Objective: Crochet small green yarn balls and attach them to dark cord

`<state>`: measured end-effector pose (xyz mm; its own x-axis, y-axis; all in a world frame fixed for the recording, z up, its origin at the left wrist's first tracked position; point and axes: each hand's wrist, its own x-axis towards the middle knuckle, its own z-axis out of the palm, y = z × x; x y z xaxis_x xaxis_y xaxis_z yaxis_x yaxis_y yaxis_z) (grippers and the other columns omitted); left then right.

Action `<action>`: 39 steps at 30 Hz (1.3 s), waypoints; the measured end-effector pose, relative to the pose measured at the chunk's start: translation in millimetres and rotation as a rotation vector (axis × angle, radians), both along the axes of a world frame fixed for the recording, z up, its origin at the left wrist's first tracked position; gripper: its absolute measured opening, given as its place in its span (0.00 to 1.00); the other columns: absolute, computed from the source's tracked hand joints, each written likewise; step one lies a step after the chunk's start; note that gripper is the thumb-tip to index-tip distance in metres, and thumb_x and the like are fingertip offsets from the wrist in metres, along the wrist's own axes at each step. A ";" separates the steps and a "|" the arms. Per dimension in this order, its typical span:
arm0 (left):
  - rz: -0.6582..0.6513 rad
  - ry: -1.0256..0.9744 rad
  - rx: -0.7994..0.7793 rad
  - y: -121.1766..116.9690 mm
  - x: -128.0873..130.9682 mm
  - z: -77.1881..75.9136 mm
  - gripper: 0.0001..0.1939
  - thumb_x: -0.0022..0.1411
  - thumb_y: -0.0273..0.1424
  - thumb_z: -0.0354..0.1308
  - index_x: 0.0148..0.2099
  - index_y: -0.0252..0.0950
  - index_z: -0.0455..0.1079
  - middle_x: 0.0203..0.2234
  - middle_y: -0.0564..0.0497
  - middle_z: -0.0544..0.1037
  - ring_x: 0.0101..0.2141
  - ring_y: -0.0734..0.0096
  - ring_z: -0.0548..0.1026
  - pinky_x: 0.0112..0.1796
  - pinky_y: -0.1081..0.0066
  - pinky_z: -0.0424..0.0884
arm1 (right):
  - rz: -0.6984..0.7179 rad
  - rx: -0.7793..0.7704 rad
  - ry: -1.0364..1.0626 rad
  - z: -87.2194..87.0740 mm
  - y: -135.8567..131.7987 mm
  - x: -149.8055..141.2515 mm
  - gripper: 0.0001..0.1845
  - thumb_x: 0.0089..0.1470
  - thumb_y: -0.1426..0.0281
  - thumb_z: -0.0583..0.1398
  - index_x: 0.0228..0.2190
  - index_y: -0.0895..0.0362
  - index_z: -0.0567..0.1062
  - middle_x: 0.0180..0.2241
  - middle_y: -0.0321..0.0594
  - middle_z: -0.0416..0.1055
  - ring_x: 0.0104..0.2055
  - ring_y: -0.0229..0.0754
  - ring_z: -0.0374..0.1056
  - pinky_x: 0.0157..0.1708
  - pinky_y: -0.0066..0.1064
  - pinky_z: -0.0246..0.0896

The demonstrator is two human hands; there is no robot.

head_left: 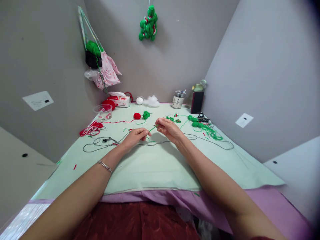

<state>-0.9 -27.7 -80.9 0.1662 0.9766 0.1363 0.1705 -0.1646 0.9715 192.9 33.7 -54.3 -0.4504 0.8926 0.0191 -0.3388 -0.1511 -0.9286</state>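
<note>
Green yarn (152, 128), short taut bit, mid-frame between both hands, just above pale green cloth (150, 170). Left hand (137, 136), center-left, fingertips pinching one end; right hand (166, 127), slightly higher and to the right, thumb and fingers pressed together on other end. Small pointed item at right fingertips, too small to tell. Dark cord (160, 143) lies across cloth below hands. Red yarn ball (137, 116) and green yarn bundle (146, 115) upper center, side by side. Green yarn balls (195, 124) with loose strands right of center; red yarn tangle (92, 129) at left.
</note>
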 end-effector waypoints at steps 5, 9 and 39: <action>-0.037 -0.078 -0.060 0.7 0.8 -1.1 0.18 0.57 0.44 0.62 0.38 0.35 0.81 0.25 0.50 0.72 0.27 0.72 0.68 0.32 0.71 0.67 | -0.148 -0.003 0.024 14.6 12.8 18.4 0.14 0.49 0.63 0.68 0.31 0.54 0.69 0.27 0.31 0.69 0.29 0.32 0.67 0.27 0.20 0.64; -0.049 -0.064 -0.062 -0.7 0.2 -0.1 0.17 0.56 0.43 0.63 0.38 0.35 0.81 0.26 0.49 0.74 0.27 0.72 0.69 0.32 0.71 0.68 | -0.250 0.159 0.011 32.0 23.9 45.9 0.14 0.51 0.62 0.66 0.32 0.54 0.66 0.21 0.27 0.59 0.17 0.28 0.51 0.14 0.18 0.44; 0.045 -0.166 0.099 -9.5 11.5 7.5 0.15 0.52 0.37 0.67 0.40 0.36 0.72 0.35 0.51 0.75 0.37 0.70 0.71 0.41 0.69 0.66 | 0.075 0.442 -0.548 18.5 -13.1 -3.7 0.17 0.46 0.57 0.66 0.25 0.60 0.75 0.16 0.31 0.63 0.19 0.31 0.55 0.21 0.25 0.51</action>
